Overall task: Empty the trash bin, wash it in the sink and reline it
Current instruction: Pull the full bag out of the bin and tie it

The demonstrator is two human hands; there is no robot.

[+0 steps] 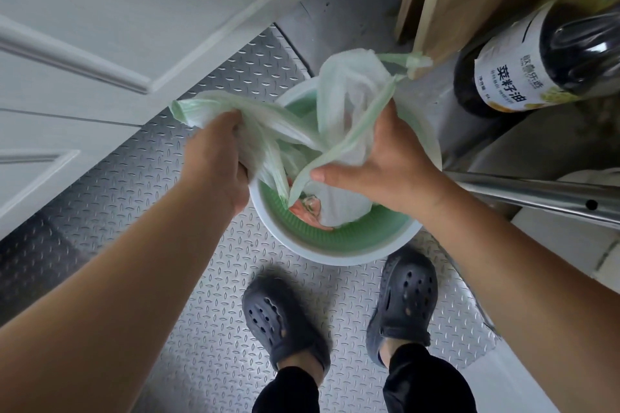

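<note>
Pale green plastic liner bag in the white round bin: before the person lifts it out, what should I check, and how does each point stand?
1. Left hand grips the pale green plastic liner bag: ok.
2. Right hand grips the bag's other side: ok.
3. Bag mouth tied shut: not ok, open.
4. Liner peeled off the white round bin rim: ok.
5. Bag free of leaks: cannot tell.
6. Dark oil bottle clear of the lift path: ok.

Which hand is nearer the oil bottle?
Right. The right hand grips the bag just below-left of the oil bottle; the left hand holds the bag's far side, across the bin.
</note>
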